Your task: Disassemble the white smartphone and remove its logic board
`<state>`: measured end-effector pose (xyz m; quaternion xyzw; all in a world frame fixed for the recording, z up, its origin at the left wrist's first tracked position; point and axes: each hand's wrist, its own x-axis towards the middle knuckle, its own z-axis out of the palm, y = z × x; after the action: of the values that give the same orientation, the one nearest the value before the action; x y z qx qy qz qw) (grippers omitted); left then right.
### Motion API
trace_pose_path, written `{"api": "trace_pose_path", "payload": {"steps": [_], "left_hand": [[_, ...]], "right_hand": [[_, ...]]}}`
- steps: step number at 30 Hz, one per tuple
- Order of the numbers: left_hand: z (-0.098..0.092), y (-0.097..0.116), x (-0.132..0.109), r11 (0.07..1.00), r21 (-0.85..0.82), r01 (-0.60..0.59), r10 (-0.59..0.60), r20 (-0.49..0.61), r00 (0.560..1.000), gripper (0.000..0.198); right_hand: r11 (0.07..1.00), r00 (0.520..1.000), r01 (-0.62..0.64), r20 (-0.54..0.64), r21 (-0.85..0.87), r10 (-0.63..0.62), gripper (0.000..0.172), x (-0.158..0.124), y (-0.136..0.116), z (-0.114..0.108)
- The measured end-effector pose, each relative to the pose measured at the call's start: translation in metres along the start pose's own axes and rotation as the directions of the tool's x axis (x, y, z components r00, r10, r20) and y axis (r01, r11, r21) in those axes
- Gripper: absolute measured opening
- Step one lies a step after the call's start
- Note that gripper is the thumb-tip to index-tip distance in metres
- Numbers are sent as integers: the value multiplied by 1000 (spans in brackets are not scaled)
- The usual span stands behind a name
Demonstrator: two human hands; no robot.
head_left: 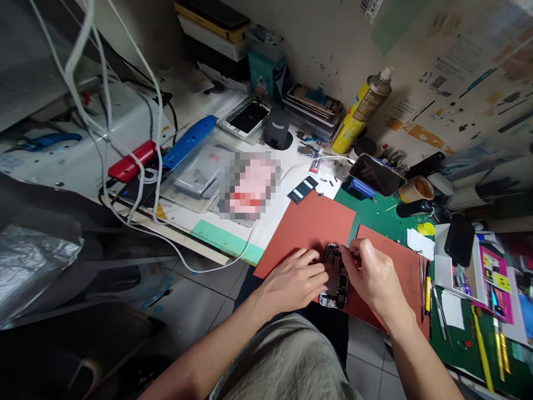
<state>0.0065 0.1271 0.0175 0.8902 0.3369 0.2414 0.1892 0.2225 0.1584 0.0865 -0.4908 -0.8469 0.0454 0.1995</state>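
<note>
An opened phone body with its inner parts exposed lies on a red mat at the near edge of the desk. My left hand rests against its left side with fingers curled on it, steadying it. My right hand is closed in a pinch at the phone's upper right edge; what it pinches is too small to make out. Both forearms reach in from the bottom of the view.
A green cutting mat lies under the red mats. A phone on a blue stand, a yellow spray can, stacked phone parts, cables, tweezers and tools crowd the desk. The wall stands close behind.
</note>
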Motion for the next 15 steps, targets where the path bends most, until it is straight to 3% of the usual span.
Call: {"api": "trace_pose_path", "payload": {"steps": [5, 15], "left_hand": [[0, 1, 0, 998, 59, -21, 22, -16, 1000, 16], [1, -1, -3, 995, 99, -30, 29, 11, 1000, 26]], "right_hand": [[996, 996, 38, 83, 85, -45, 8, 3, 2, -4], [993, 996, 82, -32, 82, -79, 11, 0, 6, 0]]}}
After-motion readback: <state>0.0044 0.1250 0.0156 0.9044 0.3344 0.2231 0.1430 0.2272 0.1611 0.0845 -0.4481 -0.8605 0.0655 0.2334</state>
